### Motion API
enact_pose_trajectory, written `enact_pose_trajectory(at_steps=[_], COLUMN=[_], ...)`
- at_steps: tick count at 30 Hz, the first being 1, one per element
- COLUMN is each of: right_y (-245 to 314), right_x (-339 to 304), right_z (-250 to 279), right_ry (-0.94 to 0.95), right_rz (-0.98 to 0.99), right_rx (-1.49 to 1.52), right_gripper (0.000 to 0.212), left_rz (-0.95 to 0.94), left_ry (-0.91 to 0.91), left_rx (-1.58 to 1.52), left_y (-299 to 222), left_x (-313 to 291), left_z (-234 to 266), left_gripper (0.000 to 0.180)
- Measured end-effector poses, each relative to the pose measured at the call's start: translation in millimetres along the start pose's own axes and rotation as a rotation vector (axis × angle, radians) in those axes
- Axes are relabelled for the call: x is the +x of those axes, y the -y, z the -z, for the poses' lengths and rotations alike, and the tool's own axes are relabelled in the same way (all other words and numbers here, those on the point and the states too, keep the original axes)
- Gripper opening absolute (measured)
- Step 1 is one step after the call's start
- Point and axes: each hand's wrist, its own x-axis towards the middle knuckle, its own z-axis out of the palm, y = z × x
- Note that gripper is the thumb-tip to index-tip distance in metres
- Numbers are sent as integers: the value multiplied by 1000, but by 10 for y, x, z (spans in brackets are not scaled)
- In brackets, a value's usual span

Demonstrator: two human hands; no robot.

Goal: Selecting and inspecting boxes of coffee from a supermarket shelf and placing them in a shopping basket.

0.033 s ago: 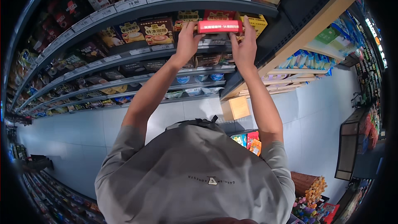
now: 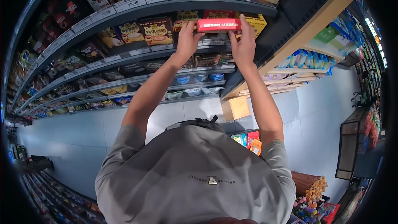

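Between my two hands is a red coffee box (image 2: 219, 25), its narrow side with white print turned up toward me. My left hand (image 2: 188, 41) grips its left end, with the fingers curled round the edge. At the opposite end, my right hand (image 2: 243, 43) holds it between thumb and fingers. The box is in front of a shelf of coffee boxes. Behind it I can see another red box (image 2: 216, 14) and a yellow box (image 2: 253, 24), both partly covered. A brown coffee box (image 2: 156, 32) stands left of my left hand.
An upper shelf (image 2: 182, 4) with price tags juts out just beyond my hands. Lower shelves (image 2: 166, 73) carry more packages. To the right is a wooden shelf end (image 2: 306, 29); a wooden block (image 2: 236, 108) rests on the floor below. A flower basket (image 2: 306, 184) stands lower right.
The red coffee box has shifted very slightly to the left and up, and my right hand with it. Both hands keep hold of it.
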Motion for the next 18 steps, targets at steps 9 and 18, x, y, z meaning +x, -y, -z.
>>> enact_pose_trajectory(at_steps=[9,18], right_y=[-463,-577], right_x=[-47,-50], right_z=[-297,-543], right_ry=[147,224], right_rz=[-127,-148], right_rx=[5,-116], right_gripper=[41,42], left_rz=[203,159], left_ry=[98,77], left_rx=[52,145], left_y=[309,736], left_x=[66,47], left_z=[-328,-615], left_gripper=[43,50])
